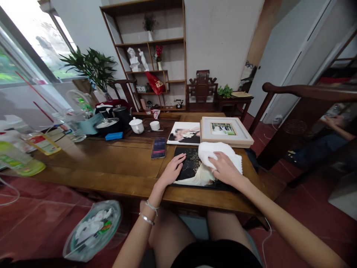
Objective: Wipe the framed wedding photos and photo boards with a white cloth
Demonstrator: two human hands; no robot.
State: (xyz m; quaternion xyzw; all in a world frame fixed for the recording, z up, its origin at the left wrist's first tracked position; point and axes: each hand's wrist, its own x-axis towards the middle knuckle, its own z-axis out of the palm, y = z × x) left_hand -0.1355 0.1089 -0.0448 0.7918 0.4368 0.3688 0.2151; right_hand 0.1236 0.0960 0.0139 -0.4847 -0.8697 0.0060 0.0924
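A dark picture panel (pixel 189 168) with a pale, dress-like shape along its bottom lies flat at the table's front edge. My left hand (pixel 175 167) rests flat on its left side, fingers stretched out. Bunched on the panel's right part is a white towel (pixel 223 150), and my right hand (pixel 223 167) grips it, pressing it down. The towel hides the panel's upper right. Just behind lie a second picture panel (pixel 184 137) and a light wooden picture frame (pixel 241 134). A phone (pixel 158 148) with its screen lit lies left of the panel.
On the wooden table (pixel 119 163) stand a white teapot (pixel 136 125), a white cup (pixel 154 125), a blue block (pixel 114 136) and a yellow-green bottle (pixel 21 163). A lined waste bin (pixel 95 227) is on the floor at left. A wooden chair (pixel 292 123) stands at right, with a person's arm (pixel 338 126) beyond.
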